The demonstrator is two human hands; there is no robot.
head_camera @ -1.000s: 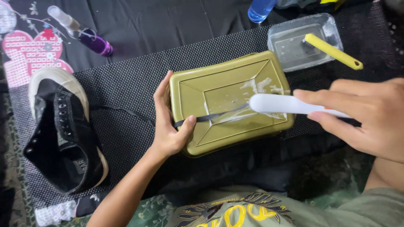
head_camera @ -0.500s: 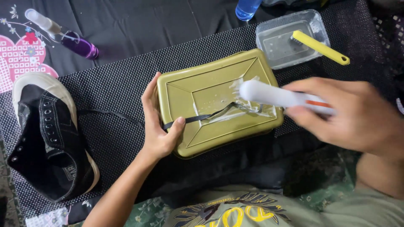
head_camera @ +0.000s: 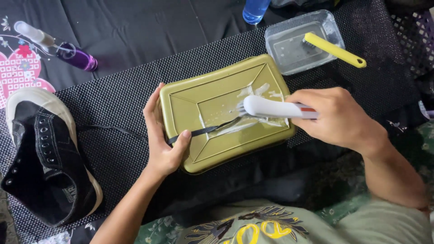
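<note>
The left hand (head_camera: pixel 162 144) pins a black shoelace (head_camera: pixel 205 130) flat on a green box lid (head_camera: pixel 217 97) with its thumb. The right hand (head_camera: pixel 337 118) grips a white brush (head_camera: pixel 271 108) tight, bristles on the soapy lace. A black shoe (head_camera: pixel 45 158) lies nearby.

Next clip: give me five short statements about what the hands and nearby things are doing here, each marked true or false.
1. The right hand holds a white brush over the olive-green box lid. True.
2. The left hand pins a black shoelace against the lid. True.
3. The yellow-handled brush lies on the lid. False: it rests in the clear plastic tray.
4. The black shoe sits under the right hand. False: it lies beyond the left hand, on the mat.
5. Foam shows on the lid near the brush. True.
</note>
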